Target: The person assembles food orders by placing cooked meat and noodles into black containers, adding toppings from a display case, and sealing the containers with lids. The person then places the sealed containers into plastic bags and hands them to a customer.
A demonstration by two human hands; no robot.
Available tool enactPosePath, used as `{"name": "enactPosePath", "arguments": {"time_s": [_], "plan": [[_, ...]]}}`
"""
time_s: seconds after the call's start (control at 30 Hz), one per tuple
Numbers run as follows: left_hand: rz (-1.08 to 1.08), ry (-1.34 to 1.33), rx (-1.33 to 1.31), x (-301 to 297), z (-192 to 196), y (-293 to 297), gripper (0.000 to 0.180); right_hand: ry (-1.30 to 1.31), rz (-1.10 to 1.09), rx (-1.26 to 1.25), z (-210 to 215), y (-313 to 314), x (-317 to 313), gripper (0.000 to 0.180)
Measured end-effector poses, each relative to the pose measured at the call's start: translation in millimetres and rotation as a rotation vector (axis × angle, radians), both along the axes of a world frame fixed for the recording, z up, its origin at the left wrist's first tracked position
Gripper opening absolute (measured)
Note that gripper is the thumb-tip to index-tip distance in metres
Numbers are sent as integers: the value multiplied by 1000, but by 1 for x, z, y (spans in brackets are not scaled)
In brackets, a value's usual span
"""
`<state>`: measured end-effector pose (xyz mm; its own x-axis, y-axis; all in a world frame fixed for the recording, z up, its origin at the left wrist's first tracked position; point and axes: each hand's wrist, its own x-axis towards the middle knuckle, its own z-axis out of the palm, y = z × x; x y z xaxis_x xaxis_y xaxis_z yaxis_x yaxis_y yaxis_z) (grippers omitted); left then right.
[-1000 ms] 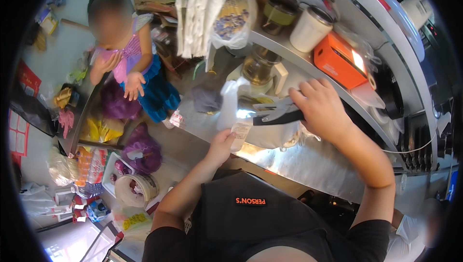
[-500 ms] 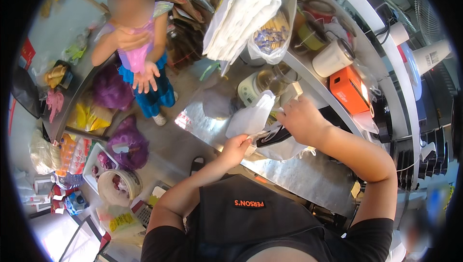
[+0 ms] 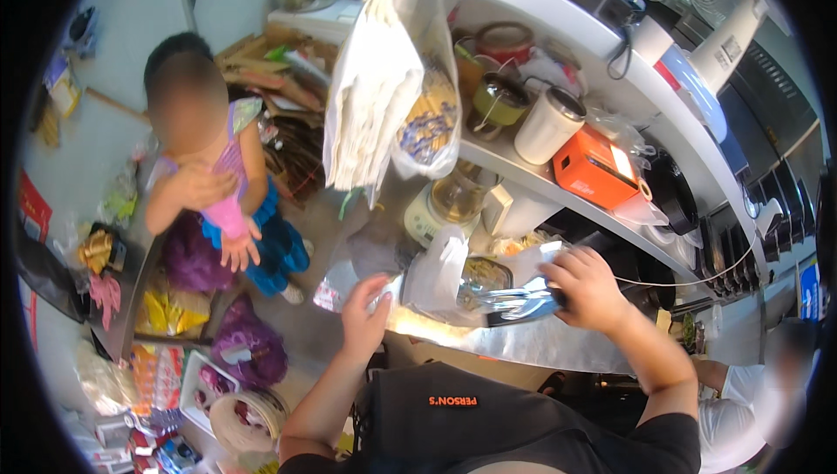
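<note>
Over the metal worktop (image 3: 549, 345) a whitish, see-through plastic bag (image 3: 440, 278) stands open, one handle sticking up. Inside or behind it sits a dark-rimmed container (image 3: 488, 275) with yellowish contents, partly covered by shiny, crinkled clear plastic (image 3: 523, 298). My right hand (image 3: 593, 289) curls over the right side of this plastic, and a small black piece shows under the fingers. To the left of the bag, my left hand (image 3: 364, 313) has thumb and forefinger close together near the bag's edge; what lies between them is unclear.
Behind stand a pale green kitchen scale (image 3: 436, 208), a shelf with an orange box (image 3: 597, 169) and a white canister (image 3: 549, 127). A bag of wrapped sticks (image 3: 427, 116) hangs above. A child (image 3: 205, 160) stands at left; another person (image 3: 741, 417) is at right.
My hands have moved apart, the left one leftward and the right one rightward and nearer. The bag now spreads wider and the container shows. The whole view has shifted.
</note>
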<state>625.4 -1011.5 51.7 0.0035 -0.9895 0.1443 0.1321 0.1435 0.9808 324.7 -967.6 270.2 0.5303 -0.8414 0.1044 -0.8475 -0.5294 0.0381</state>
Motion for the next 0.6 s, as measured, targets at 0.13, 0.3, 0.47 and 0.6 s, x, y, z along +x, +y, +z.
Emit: {"name": "enactPosePath", "arguments": {"time_s": [0.13,0.3,0.47,0.6], "plan": [[128,-25,-353,-4,83,-26,25,-976,-720,88,-91,107,-88,49],[59,-723,-898,-39,182,-114,24,-1253,-1635,273,-230,169,-149,41],[63,-1571,-834,-106,211,-222,17,-445,-1702,114,-326,173,-189,65],[-17,-1809,-895,-129,209,-253,16,-506,-1710,14,-328,152,-185,75]]}}
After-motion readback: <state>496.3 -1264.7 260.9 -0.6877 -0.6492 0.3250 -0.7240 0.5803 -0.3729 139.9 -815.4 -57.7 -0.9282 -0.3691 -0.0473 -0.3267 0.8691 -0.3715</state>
